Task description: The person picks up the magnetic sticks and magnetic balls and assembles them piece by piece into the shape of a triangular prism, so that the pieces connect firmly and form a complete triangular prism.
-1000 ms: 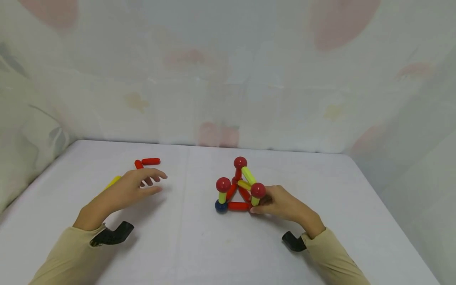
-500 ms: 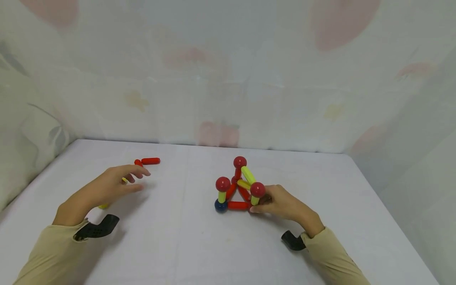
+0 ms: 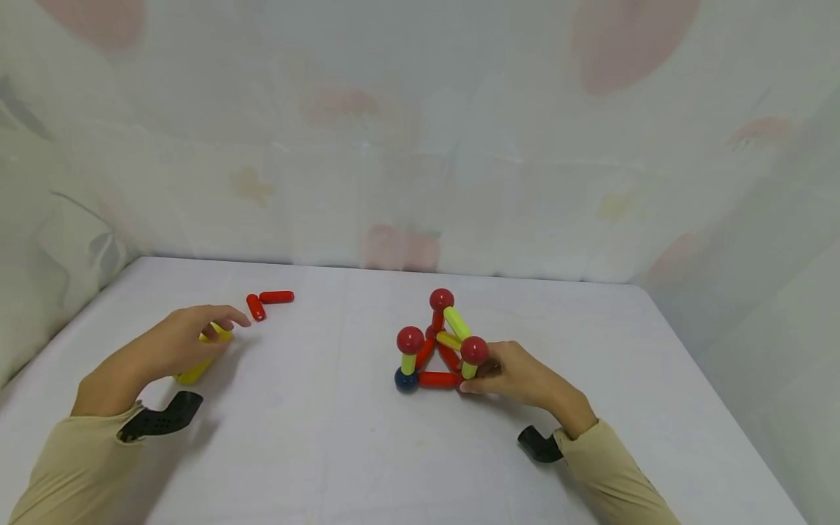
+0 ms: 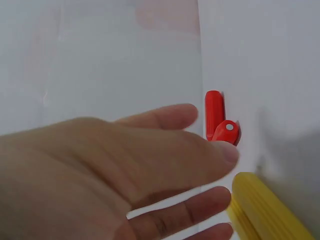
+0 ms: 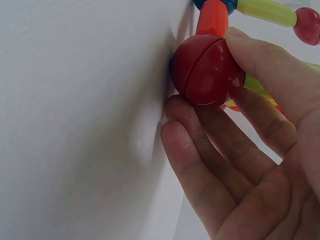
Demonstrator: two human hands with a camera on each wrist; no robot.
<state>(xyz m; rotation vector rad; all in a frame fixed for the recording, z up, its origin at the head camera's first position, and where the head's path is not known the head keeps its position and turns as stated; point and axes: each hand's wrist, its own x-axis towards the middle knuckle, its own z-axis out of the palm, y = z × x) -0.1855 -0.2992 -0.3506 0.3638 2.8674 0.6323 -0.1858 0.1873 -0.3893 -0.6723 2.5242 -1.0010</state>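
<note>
My right hand (image 3: 525,375) holds a red ball (image 5: 207,70) at the front right corner of a frame of magnetic rods and balls. The thumb and fingers lie around that ball. A red rod (image 3: 440,380) runs from this corner to a dark blue ball (image 3: 407,380). Short lime rods (image 3: 409,363) stand up from the base, topped by red balls (image 3: 410,340). A lime rod (image 3: 457,323) slants between two upper balls. My left hand (image 3: 173,346) hovers, fingers loosely bent and holding nothing, over yellow rods (image 4: 267,210), which it partly hides.
Two red rods (image 3: 256,307) lie beyond the left hand's fingertips, one with its magnetic end showing. A white cloth covers the table (image 3: 367,459). A patterned curtain (image 3: 420,146) hangs along its back edge.
My left hand has moved left and toward me, away from the middle, uncovering the near red rod and part of the yellow rods. The right hand and the frame have stayed in place.
</note>
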